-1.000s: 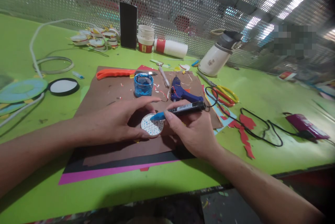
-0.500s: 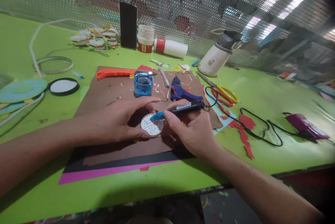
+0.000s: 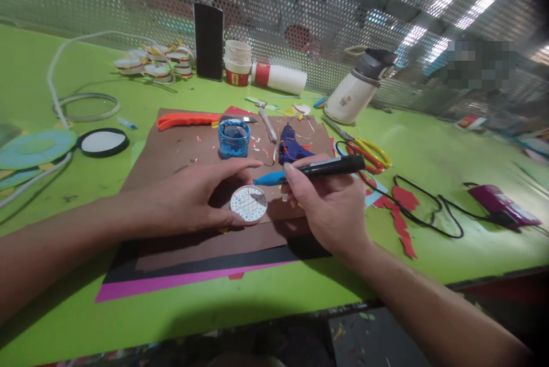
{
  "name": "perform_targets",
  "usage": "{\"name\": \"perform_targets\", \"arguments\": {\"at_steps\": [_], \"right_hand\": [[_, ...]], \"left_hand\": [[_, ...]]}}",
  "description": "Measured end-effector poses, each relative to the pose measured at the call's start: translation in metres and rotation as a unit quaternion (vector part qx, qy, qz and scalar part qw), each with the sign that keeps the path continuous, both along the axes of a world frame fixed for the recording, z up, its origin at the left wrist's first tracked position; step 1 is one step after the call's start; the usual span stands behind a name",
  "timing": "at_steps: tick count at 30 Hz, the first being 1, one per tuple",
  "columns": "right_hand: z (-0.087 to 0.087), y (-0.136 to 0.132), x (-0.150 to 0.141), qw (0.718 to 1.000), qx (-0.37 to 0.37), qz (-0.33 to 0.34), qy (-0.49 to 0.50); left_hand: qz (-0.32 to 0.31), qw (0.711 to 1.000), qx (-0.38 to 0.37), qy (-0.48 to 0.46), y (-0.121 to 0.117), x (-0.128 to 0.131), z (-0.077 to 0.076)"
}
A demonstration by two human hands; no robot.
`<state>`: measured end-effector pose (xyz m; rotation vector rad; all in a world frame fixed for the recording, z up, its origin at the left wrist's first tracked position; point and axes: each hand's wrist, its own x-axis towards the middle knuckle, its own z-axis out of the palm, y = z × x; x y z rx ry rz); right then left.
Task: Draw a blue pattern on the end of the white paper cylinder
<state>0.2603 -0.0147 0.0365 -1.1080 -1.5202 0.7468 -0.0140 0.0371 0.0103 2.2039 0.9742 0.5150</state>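
My left hand (image 3: 189,195) curls round a small white disc (image 3: 249,204) and steadies it at the rim with the thumb. Dark crossing lines and blue dots cover the disc's face. In my right hand (image 3: 332,207) is a black marker (image 3: 330,167) with a blue front end (image 3: 269,178), its tip just above the disc's upper edge and apart from the dotted face. Beyond my hands stands an open jar of blue paint (image 3: 234,139). A dark blue glue gun (image 3: 294,147) lies behind the marker, partly hidden by my right hand.
Brown sheets (image 3: 180,152) lie under the work on a green table (image 3: 206,312). An orange-handled cutter (image 3: 189,120), scissors (image 3: 369,152), a white bottle (image 3: 349,95), paper cups (image 3: 281,78) and a phone (image 3: 209,41) stand or lie around. A black cable (image 3: 429,230) runs at right.
My right hand has lifted the marker off the disc and drawn it back to the right. The left hand and the disc stay in place.
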Motion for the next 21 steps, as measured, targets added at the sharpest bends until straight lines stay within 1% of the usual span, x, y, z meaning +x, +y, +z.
{"name": "perform_targets", "arguments": {"at_steps": [2, 7, 10, 15, 21], "right_hand": [[0.0000, 0.0002, 0.0011, 1.000, -0.001, 0.000, -0.018], [-0.0003, 0.0013, 0.0024, 0.998, -0.016, 0.026, -0.049], [-0.0009, 0.0021, 0.0022, 0.998, -0.014, 0.029, -0.046], [-0.0032, 0.0022, 0.0035, 0.999, -0.031, 0.018, -0.028], [-0.0006, 0.0007, 0.0061, 0.998, -0.018, 0.027, -0.057]], "left_hand": [[0.003, 1.000, 0.003, -0.003, -0.0007, 0.0001, -0.0018], [0.007, 1.000, 0.005, 0.002, -0.0004, 0.0002, -0.0045], [0.014, 1.000, -0.001, 0.013, -0.0006, 0.0017, -0.0022], [0.011, 1.000, 0.000, 0.002, -0.0019, 0.0034, 0.0018], [0.012, 1.000, 0.007, 0.006, -0.0010, -0.0002, -0.0020]]}}
